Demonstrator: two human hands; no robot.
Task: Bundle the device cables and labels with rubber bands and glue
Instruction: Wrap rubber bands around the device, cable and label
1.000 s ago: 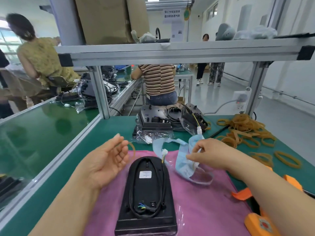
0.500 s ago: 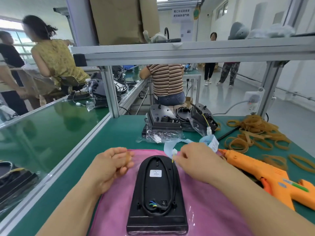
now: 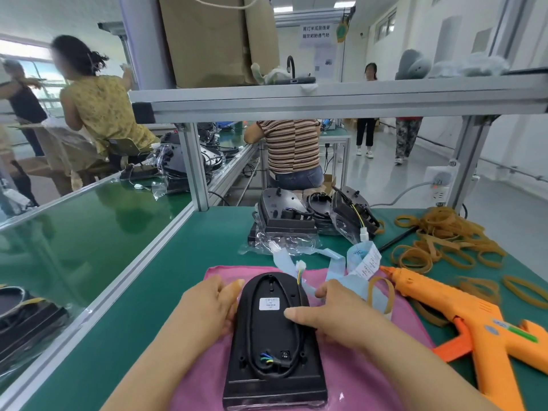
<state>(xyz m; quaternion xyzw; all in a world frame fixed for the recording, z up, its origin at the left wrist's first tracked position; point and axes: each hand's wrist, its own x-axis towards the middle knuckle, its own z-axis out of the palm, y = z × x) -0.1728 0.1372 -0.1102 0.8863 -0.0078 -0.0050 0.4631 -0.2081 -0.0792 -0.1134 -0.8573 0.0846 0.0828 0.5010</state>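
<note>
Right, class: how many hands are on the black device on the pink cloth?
2. The left hand holds the left edge of the device; the right hand grips its right side, thumb on top.

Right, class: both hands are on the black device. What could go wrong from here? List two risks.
1. The glue gun lies with its tip near the label strip; if hot, it might scorch or smear it.
2. The white plug sticks out on thin wires past the device; one of the rubber bands, stretched over, could snag it.
</note>
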